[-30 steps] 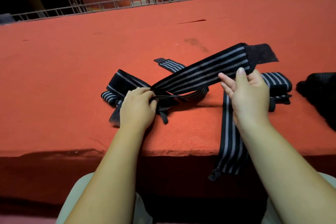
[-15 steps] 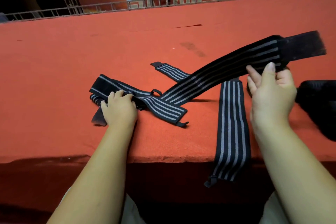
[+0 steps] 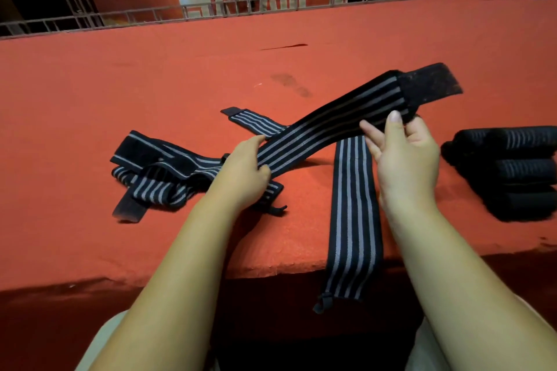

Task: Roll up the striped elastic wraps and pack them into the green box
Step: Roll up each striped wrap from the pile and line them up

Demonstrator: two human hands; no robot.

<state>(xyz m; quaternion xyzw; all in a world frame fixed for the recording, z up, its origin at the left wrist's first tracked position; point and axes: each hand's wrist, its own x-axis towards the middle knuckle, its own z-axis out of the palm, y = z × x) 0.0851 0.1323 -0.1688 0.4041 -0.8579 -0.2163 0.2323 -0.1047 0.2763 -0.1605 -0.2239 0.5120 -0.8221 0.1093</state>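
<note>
Left hand (image 3: 241,173): clamped round the lifted striped wrap (image 3: 325,126) at its low end.
Right hand (image 3: 404,153): pinching that wrap near its black tab.
Finished rolls (image 3: 518,172): stacked far right on the red table (image 3: 90,99).
Loose wraps (image 3: 168,169): heaped left.

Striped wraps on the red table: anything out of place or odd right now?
One flat striped wrap hangs over the table's front edge and could slide off. The loose wraps at left lie tangled. No green box is in view.
</note>
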